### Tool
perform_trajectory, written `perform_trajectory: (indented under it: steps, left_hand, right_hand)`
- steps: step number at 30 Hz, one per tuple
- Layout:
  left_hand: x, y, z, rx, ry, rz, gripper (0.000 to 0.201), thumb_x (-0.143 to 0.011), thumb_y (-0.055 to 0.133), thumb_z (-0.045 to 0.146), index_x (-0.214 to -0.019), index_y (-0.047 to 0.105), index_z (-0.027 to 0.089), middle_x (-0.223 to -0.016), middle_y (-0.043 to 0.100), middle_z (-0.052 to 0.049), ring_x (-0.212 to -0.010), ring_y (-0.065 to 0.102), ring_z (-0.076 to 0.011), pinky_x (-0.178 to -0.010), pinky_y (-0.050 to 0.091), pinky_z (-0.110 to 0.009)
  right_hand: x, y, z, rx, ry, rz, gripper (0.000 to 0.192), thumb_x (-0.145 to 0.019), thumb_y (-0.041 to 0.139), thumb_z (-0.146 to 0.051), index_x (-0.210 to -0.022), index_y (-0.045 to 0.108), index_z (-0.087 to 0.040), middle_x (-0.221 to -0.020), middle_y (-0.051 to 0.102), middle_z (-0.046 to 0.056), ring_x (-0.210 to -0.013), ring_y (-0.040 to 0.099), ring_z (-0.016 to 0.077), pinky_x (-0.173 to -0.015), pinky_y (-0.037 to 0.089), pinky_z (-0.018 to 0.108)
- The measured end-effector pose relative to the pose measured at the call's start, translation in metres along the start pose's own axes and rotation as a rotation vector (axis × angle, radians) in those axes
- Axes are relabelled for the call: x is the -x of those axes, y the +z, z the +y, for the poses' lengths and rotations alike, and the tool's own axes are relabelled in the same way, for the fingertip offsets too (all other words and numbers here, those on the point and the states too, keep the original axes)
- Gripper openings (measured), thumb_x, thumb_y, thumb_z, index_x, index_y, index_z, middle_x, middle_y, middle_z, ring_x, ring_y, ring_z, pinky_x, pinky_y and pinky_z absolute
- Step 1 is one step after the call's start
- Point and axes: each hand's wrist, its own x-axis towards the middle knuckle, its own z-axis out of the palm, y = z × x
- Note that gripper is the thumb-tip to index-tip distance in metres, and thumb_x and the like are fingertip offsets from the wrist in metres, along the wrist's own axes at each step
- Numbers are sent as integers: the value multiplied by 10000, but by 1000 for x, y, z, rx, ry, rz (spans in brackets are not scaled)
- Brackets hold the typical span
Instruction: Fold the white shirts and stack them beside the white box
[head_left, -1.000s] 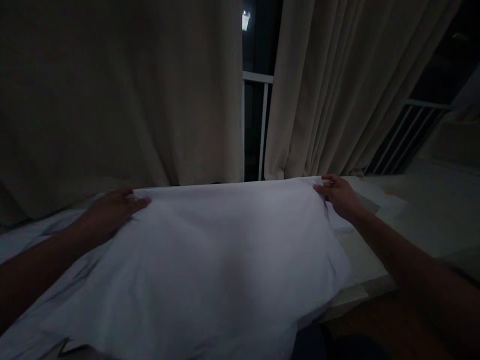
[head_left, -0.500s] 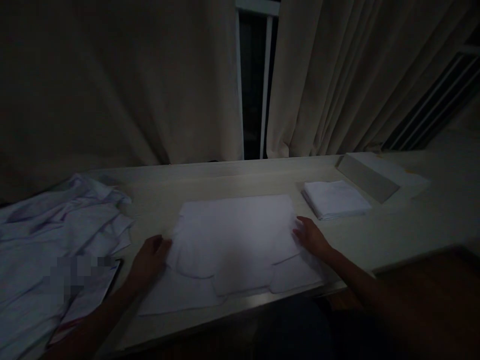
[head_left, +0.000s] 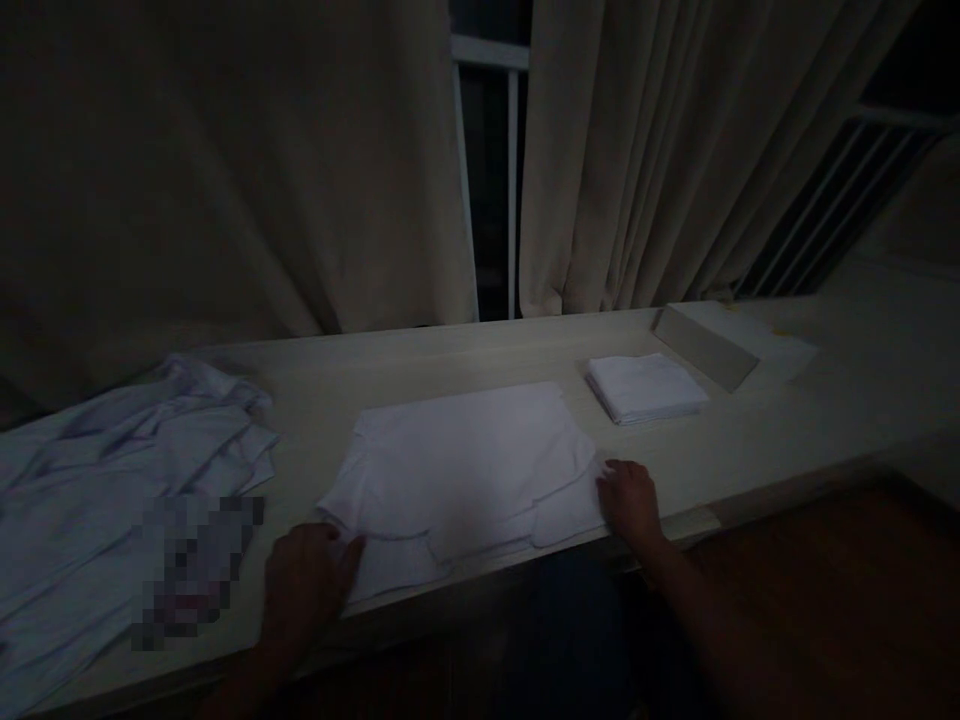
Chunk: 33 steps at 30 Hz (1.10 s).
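Note:
A white garment (head_left: 465, 465) lies folded and flat on the pale table (head_left: 420, 360), near the front edge. My left hand (head_left: 307, 580) rests on its near left corner, fingers on the cloth. My right hand (head_left: 630, 500) touches its near right corner at the table's front edge. The light is too dim to show whether either hand pinches the fabric or only presses on it.
A small folded white stack (head_left: 645, 387) sits to the right of the garment. A heap of crumpled pale shirts (head_left: 112, 480) fills the left end. A low box (head_left: 705, 345) stands at the back right. Beige curtains (head_left: 660, 150) hang behind.
The white garment was held spread up in front of me, then was laid flat and folded on the table. Both hands have slid down to its near corners.

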Motion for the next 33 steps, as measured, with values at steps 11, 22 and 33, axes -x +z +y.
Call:
perform_trajectory:
  steps: [11, 22, 33]
  left_hand:
    - [47, 40, 93, 392, 264, -5, 208, -884, 574, 385, -968, 673, 223, -982, 664, -74, -966, 601, -214, -856, 499, -365]
    - [47, 44, 87, 524, 65, -111, 289, -906, 497, 402, -1069, 634, 207, -1044, 685, -81, -958, 650, -220, -833, 532, -381]
    - [32, 14, 136, 703, -18, -185, 324, -944, 381, 365, -1168, 564, 217, -1145, 684, -91, -1033, 666, -212, -885, 535, -387]
  right_hand:
    - [28, -10, -126, -376, -443, -160, 504, -755, 669, -226, -1246, 564, -198, -1129, 543, 101, -1053, 459, 269, -930, 368, 413]
    - [28, -13, -138, -261, -492, -260, 576, -765, 698, -295, -1299, 508, -193, -1208, 522, 121, -1112, 425, 289, -957, 337, 440]
    - [23, -10, -151, -207, -554, -206, 432, -831, 649, -255, -1242, 545, -170, -1140, 579, 131, -1091, 470, 285, -946, 361, 440]
